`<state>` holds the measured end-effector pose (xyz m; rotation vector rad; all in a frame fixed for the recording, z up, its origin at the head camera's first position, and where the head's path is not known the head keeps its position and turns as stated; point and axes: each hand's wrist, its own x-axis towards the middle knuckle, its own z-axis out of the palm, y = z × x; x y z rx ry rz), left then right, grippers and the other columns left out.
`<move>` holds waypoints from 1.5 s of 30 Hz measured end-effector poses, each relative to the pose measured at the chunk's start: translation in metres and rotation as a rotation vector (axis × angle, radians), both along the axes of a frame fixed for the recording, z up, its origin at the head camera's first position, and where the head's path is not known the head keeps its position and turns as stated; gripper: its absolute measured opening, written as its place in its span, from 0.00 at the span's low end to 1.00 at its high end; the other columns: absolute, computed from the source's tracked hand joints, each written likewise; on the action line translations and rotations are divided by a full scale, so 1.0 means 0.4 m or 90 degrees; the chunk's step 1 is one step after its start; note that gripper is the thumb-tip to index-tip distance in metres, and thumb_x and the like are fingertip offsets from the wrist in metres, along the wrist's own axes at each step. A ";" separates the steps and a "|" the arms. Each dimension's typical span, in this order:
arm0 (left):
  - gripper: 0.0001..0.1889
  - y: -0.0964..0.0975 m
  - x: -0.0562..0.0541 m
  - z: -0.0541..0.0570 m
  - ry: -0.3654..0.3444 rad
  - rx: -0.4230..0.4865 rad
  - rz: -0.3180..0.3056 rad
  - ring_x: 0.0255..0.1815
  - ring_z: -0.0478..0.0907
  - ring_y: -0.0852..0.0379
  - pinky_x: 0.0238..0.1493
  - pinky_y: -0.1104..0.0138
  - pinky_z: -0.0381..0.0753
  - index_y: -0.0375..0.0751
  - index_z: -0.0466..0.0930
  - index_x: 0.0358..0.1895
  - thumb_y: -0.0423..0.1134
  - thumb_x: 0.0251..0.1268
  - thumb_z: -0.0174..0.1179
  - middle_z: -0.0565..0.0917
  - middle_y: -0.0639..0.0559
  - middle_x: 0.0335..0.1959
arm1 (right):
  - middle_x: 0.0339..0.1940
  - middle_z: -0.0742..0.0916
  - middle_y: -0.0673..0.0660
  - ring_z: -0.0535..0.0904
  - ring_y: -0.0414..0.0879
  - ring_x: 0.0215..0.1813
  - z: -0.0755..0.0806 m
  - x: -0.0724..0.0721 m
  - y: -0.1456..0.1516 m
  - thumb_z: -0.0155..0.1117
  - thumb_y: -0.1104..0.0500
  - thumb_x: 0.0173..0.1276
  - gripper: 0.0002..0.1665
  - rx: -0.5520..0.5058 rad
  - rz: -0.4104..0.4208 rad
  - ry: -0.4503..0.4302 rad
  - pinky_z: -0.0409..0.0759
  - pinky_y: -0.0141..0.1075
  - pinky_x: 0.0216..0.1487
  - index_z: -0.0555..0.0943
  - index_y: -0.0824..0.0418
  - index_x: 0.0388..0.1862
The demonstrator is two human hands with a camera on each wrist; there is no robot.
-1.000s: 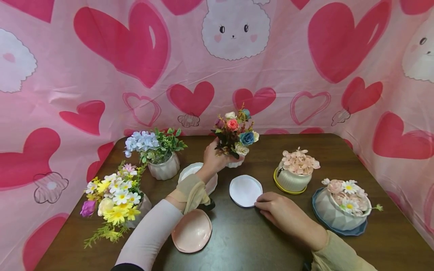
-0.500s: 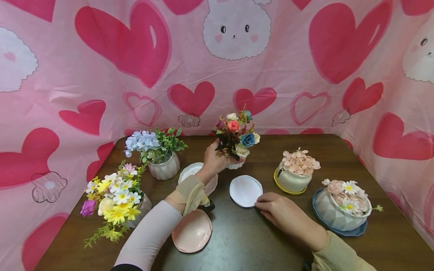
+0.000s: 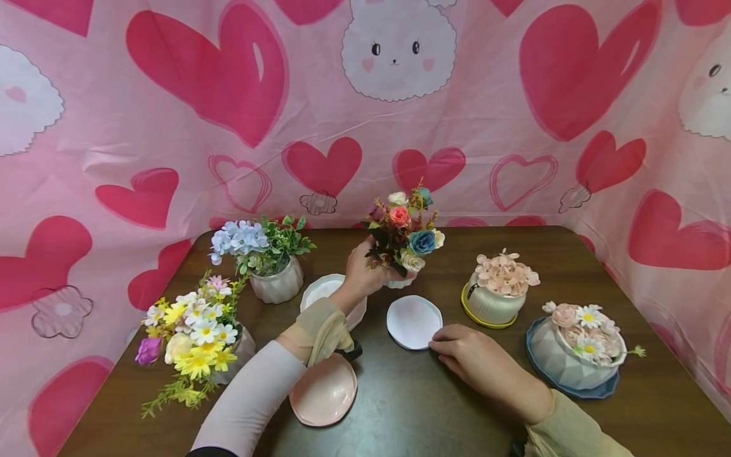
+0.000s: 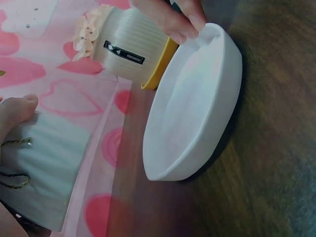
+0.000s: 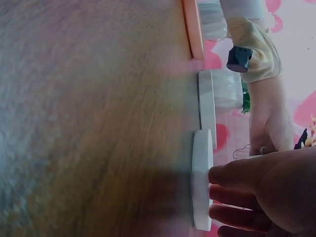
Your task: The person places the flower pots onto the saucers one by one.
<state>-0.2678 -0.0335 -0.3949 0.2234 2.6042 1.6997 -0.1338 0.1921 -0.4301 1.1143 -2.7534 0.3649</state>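
Observation:
My left hand grips a white flower pot with mixed roses in red, blue and cream. In the left wrist view the pot is tilted and twisted cords hang on its side. It is behind a small white saucer on the table. My right hand pinches the near right rim of that saucer, thumb and fingertips at its edge in the right wrist view. A larger white plate lies partly hidden under my left forearm.
On the left stand a blue-flowered pot and a yellow-and-white daisy pot. A pink plate lies near my left forearm. At right are a peach-flowered pot on a yellow saucer and a faceted pot on a blue plate.
My left hand has moved the rose pot slightly to the right and nearer the small saucer. My right hand stays at the saucer's rim.

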 end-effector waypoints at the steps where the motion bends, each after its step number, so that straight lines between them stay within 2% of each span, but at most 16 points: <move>1: 0.48 0.000 0.003 0.000 0.017 -0.018 0.000 0.67 0.75 0.51 0.67 0.50 0.74 0.55 0.73 0.67 0.48 0.33 0.84 0.81 0.53 0.63 | 0.43 0.87 0.49 0.84 0.43 0.47 -0.001 0.000 0.000 0.72 0.63 0.60 0.12 -0.001 0.001 0.003 0.85 0.39 0.47 0.89 0.56 0.44; 6: 0.48 0.002 0.013 0.001 0.040 -0.026 -0.023 0.65 0.76 0.51 0.66 0.51 0.76 0.51 0.73 0.66 0.48 0.32 0.84 0.82 0.51 0.62 | 0.43 0.87 0.49 0.84 0.42 0.46 -0.004 0.000 0.001 0.72 0.64 0.59 0.12 -0.008 0.005 0.014 0.84 0.39 0.47 0.89 0.56 0.43; 7: 0.48 0.003 0.013 0.001 0.056 -0.044 -0.021 0.64 0.77 0.51 0.66 0.52 0.75 0.51 0.74 0.65 0.49 0.30 0.84 0.83 0.51 0.60 | 0.43 0.87 0.49 0.84 0.42 0.46 -0.004 0.000 0.001 0.72 0.64 0.59 0.12 -0.009 0.005 0.016 0.84 0.39 0.47 0.89 0.56 0.43; 12: 0.46 0.005 0.018 -0.002 0.067 -0.034 -0.033 0.62 0.78 0.51 0.64 0.52 0.77 0.51 0.75 0.64 0.47 0.32 0.84 0.84 0.51 0.59 | 0.43 0.87 0.48 0.84 0.42 0.47 -0.007 0.000 0.001 0.72 0.63 0.60 0.12 -0.008 0.006 0.017 0.84 0.39 0.47 0.89 0.56 0.44; 15: 0.44 0.005 0.022 -0.003 0.109 -0.052 -0.035 0.58 0.81 0.50 0.62 0.53 0.78 0.49 0.77 0.60 0.47 0.29 0.84 0.86 0.49 0.55 | 0.44 0.87 0.48 0.83 0.42 0.47 -0.007 0.001 0.002 0.72 0.63 0.60 0.12 -0.007 0.006 0.014 0.84 0.39 0.47 0.89 0.55 0.44; 17: 0.44 0.006 0.025 -0.003 0.122 -0.054 -0.038 0.57 0.82 0.50 0.61 0.53 0.78 0.49 0.78 0.59 0.47 0.28 0.85 0.86 0.49 0.54 | 0.44 0.86 0.48 0.83 0.42 0.47 -0.007 0.001 0.002 0.72 0.63 0.60 0.12 -0.007 0.005 0.013 0.84 0.39 0.47 0.89 0.55 0.44; 20: 0.44 0.006 0.029 -0.002 0.127 -0.054 -0.044 0.57 0.82 0.50 0.61 0.53 0.78 0.49 0.78 0.60 0.48 0.27 0.85 0.86 0.50 0.54 | 0.43 0.86 0.48 0.83 0.42 0.46 -0.006 0.000 0.002 0.72 0.63 0.60 0.12 -0.008 0.005 0.011 0.84 0.39 0.47 0.89 0.55 0.44; 28: 0.42 0.009 0.040 -0.002 0.104 -0.037 -0.036 0.55 0.82 0.52 0.61 0.54 0.78 0.52 0.79 0.57 0.49 0.27 0.85 0.87 0.52 0.52 | 0.44 0.87 0.49 0.84 0.43 0.47 -0.002 0.001 0.002 0.72 0.63 0.60 0.13 0.001 0.001 -0.005 0.85 0.40 0.48 0.89 0.56 0.44; 37: 0.44 0.014 0.048 0.001 0.091 -0.029 -0.056 0.58 0.81 0.54 0.63 0.55 0.77 0.52 0.77 0.60 0.47 0.28 0.85 0.86 0.53 0.55 | 0.44 0.87 0.49 0.83 0.42 0.46 -0.005 0.000 0.003 0.72 0.63 0.60 0.12 -0.003 0.008 0.011 0.84 0.39 0.47 0.89 0.56 0.44; 45: 0.42 0.013 0.063 0.012 0.135 -0.053 -0.098 0.57 0.81 0.51 0.62 0.53 0.78 0.47 0.77 0.61 0.45 0.33 0.83 0.86 0.49 0.55 | 0.43 0.86 0.49 0.83 0.42 0.46 -0.014 -0.002 0.003 0.73 0.63 0.58 0.11 -0.021 0.021 0.058 0.84 0.37 0.46 0.89 0.56 0.42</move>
